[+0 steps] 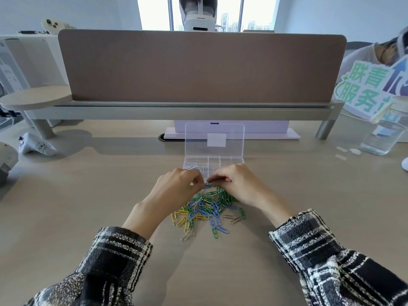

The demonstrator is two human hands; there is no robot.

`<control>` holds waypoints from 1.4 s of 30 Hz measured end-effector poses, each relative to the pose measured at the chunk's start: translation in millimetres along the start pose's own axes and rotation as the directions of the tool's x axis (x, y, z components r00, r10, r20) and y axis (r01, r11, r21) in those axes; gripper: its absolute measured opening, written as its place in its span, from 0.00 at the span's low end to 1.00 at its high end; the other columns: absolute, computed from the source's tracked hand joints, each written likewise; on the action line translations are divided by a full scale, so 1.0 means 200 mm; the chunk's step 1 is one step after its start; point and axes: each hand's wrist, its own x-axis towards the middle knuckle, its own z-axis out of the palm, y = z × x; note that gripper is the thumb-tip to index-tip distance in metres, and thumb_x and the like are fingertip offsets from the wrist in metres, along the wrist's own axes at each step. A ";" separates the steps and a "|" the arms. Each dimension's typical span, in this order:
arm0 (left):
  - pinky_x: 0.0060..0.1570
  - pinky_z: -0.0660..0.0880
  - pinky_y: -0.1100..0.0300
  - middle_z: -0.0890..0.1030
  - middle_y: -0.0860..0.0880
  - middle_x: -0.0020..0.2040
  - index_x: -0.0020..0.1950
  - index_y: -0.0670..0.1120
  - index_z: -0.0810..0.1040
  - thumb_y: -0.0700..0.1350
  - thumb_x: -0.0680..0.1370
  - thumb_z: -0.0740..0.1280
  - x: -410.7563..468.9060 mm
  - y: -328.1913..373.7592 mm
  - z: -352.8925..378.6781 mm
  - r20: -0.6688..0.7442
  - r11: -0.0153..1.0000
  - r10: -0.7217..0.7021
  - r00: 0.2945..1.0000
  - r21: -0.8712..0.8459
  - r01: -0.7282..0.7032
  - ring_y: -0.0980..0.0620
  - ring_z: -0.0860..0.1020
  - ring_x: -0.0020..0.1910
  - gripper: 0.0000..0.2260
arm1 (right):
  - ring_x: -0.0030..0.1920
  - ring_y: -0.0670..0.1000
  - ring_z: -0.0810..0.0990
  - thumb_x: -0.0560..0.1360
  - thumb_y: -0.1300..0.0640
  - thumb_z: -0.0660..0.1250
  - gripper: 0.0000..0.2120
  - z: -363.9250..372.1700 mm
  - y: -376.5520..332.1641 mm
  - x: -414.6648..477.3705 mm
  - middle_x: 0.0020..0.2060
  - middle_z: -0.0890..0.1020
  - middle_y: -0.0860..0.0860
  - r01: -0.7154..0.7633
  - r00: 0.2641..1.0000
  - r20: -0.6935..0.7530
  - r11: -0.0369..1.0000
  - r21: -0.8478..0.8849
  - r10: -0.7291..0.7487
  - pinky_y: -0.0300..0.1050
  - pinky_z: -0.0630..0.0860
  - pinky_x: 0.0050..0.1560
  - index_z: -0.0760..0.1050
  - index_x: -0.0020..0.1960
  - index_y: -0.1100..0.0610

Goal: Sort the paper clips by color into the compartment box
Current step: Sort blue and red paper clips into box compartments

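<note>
A heap of blue, green, yellow and silver paper clips [206,209] lies on the desk in front of me. Behind it stands the clear compartment box [229,161] with its lid [214,139] raised; silver clips [195,167] lie in its left compartment. My left hand [176,184] and my right hand [234,180] meet above the heap's far edge, both pinching a blue paper clip [208,185] between their fingertips. A red clip [227,179] pokes out of my right hand. My hands hide the box's near compartments.
A brown desk divider [198,65] on a grey shelf closes off the back. A clear jar [385,131] stands at the right, a white controller [36,146] at the left. Small white scraps [344,151] lie near the jar. A person sits behind the divider.
</note>
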 end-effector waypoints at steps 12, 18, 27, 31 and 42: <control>0.33 0.66 0.66 0.78 0.61 0.35 0.43 0.54 0.82 0.46 0.76 0.70 0.02 0.00 0.04 -0.073 0.947 -0.024 0.997 -0.321 -0.001 0.61 0.71 0.31 0.04 | 0.39 0.40 0.77 0.77 0.59 0.67 0.04 0.02 0.01 0.00 0.38 0.80 0.43 -0.041 0.999 -0.024 0.999 0.005 0.041 0.32 0.71 0.40 0.80 0.49 0.53; 0.35 0.70 0.66 0.80 0.62 0.36 0.46 0.54 0.82 0.52 0.78 0.67 0.02 0.00 0.04 -0.109 0.948 -0.044 0.993 -0.319 0.007 0.65 0.74 0.33 0.05 | 0.37 0.44 0.76 0.79 0.58 0.64 0.04 0.01 0.05 0.00 0.37 0.79 0.44 -0.111 0.993 -0.047 0.993 -0.040 0.109 0.43 0.71 0.38 0.76 0.48 0.51; 0.41 0.75 0.60 0.80 0.62 0.41 0.48 0.57 0.80 0.50 0.79 0.63 0.01 -0.09 -0.02 -0.010 0.977 -0.080 0.997 -0.201 0.076 0.64 0.74 0.33 0.07 | 0.48 0.49 0.74 0.79 0.59 0.65 0.03 -0.04 0.23 0.04 0.45 0.80 0.49 -0.306 0.915 -0.349 0.914 -0.268 0.204 0.41 0.66 0.46 0.78 0.48 0.56; 0.40 0.72 0.63 0.80 0.60 0.43 0.49 0.56 0.81 0.50 0.79 0.64 0.00 -0.12 -0.06 0.086 0.986 -0.040 0.995 -0.156 0.053 0.66 0.75 0.35 0.06 | 0.48 0.47 0.75 0.78 0.56 0.67 0.06 -0.01 0.26 0.06 0.48 0.84 0.46 -0.299 0.921 -0.327 0.924 -0.238 0.214 0.42 0.71 0.49 0.82 0.51 0.54; 0.36 0.69 0.64 0.80 0.60 0.42 0.42 0.55 0.81 0.54 0.73 0.72 -0.02 -0.10 -0.09 0.269 0.997 -0.038 0.962 -0.056 0.055 0.61 0.76 0.41 0.05 | 0.40 0.41 0.76 0.74 0.54 0.72 0.04 0.01 0.06 0.07 0.42 0.80 0.42 0.008 0.999 -0.044 0.987 -0.163 -0.015 0.39 0.71 0.43 0.83 0.49 0.50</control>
